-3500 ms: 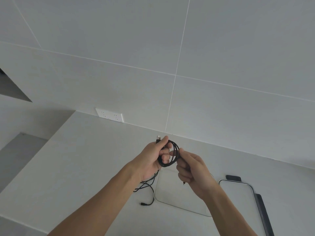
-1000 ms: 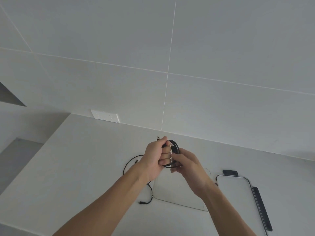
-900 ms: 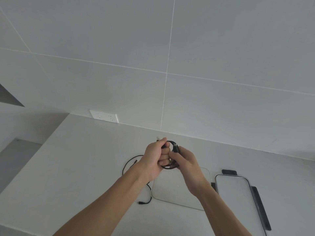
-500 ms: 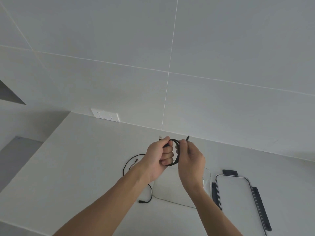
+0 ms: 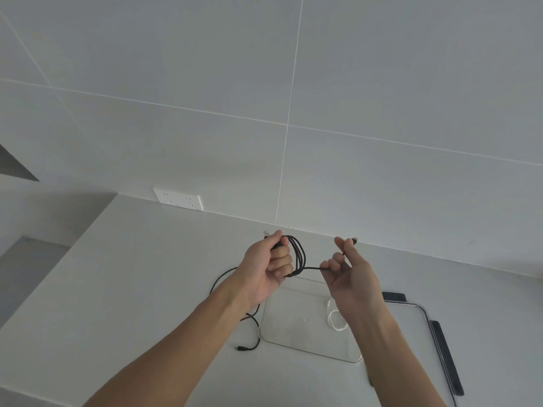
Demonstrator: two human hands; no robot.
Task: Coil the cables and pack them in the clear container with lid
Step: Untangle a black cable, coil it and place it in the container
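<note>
My left hand (image 5: 269, 267) grips a coil of black cable (image 5: 298, 255) above the counter, a silver plug sticking out past its thumb. From the coil's lower side a short tail runs right to my right hand (image 5: 348, 270), which pinches it, the end plug showing above the thumb. Below the hands stands the clear container (image 5: 293, 333), with a coiled white cable (image 5: 335, 320) inside at its right. The container's lid (image 5: 426, 321) lies flat on the counter to the right. A second black cable (image 5: 249, 321) lies loose on the counter left of the container, partly hidden by my left forearm.
A white double wall socket (image 5: 178, 199) sits at the foot of the tiled wall, back left. The white counter ends at a drop on the left side.
My right hand has moved right, away from the coil, drawing the tail end of the black cable out taut. My left hand keeps its grip on the coil.
</note>
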